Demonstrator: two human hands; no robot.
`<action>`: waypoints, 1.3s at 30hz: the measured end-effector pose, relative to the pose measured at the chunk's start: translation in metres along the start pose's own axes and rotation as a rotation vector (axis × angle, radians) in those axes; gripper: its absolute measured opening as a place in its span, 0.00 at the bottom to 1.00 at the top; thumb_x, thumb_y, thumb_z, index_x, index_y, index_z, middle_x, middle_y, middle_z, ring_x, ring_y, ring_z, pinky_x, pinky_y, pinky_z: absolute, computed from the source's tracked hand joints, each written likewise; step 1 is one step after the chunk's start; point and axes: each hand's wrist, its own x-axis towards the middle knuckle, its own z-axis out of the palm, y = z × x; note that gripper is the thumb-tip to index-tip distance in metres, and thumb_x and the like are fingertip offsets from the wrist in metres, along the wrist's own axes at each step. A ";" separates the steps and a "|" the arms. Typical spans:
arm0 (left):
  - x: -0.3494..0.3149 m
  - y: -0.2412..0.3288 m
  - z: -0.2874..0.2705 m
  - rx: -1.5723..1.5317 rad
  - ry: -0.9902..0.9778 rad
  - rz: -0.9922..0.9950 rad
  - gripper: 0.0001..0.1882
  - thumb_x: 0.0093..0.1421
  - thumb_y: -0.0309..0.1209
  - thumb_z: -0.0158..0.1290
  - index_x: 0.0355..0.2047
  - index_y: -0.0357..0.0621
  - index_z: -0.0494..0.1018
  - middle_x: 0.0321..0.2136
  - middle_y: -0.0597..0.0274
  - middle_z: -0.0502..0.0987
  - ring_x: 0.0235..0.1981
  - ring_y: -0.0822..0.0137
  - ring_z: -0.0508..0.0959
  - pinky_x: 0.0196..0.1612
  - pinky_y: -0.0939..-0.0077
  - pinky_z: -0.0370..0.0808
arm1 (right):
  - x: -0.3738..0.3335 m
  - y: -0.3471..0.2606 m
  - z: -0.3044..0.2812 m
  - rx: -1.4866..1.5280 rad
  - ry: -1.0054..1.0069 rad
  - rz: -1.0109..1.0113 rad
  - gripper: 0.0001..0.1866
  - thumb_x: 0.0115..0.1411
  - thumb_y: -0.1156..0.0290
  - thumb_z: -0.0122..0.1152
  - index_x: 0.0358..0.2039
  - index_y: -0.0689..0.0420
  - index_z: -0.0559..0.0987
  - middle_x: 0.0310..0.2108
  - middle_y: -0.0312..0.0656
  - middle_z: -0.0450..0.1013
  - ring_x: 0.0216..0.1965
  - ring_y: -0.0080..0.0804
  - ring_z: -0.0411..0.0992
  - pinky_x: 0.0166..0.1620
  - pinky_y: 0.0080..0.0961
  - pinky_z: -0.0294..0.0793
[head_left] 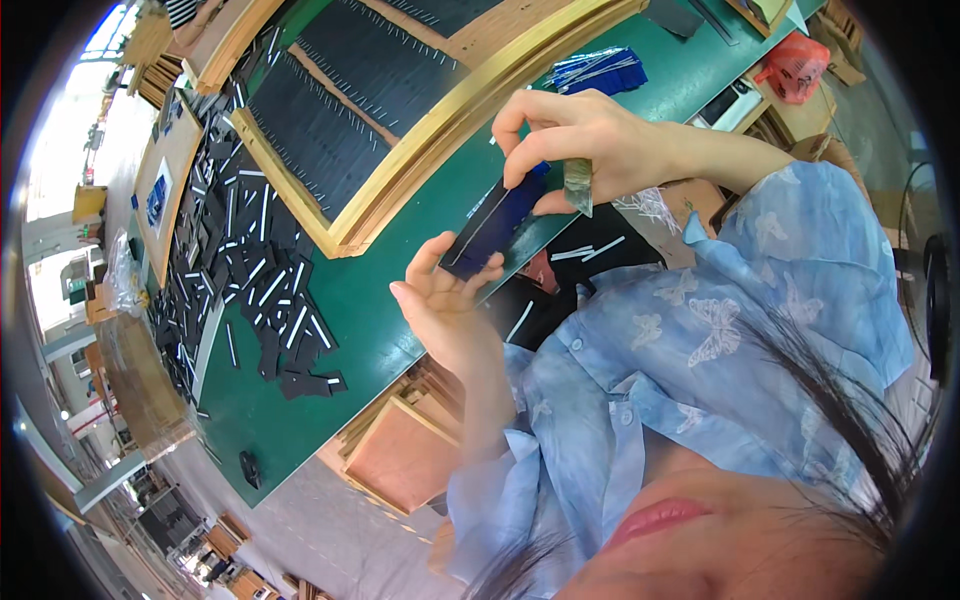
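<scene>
The right hand's (pixel 600 145) fingers pinch a dark blue strip's (pixel 497 222) upper end, a greenish piece (pixel 578 187) against them; the left hand's (pixel 452 315) fingers clasp its lower end. All 3 sit above the green bench (pixel 375 320), beside a wooden frame (pixel 420 155).

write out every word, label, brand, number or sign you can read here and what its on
No text is legible enough to quote.
Red plastic bag: dark print, too small and distorted to read.
Dark blue strip at the left hand and right hand: small pale marks along one side, too blurred to tell if they are letters.
Blue shirt: pale butterfly pattern, no lettering visible.
</scene>
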 end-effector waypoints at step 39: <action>-0.002 0.015 0.011 0.004 0.024 -0.052 0.16 0.66 0.33 0.44 0.45 0.30 0.67 0.31 0.50 0.76 0.26 0.66 0.78 0.29 0.79 0.78 | 0.009 -0.019 -0.006 0.176 -0.003 0.159 0.16 0.39 0.69 0.73 0.31 0.53 0.79 0.35 0.34 0.68 0.36 0.31 0.70 0.36 0.26 0.71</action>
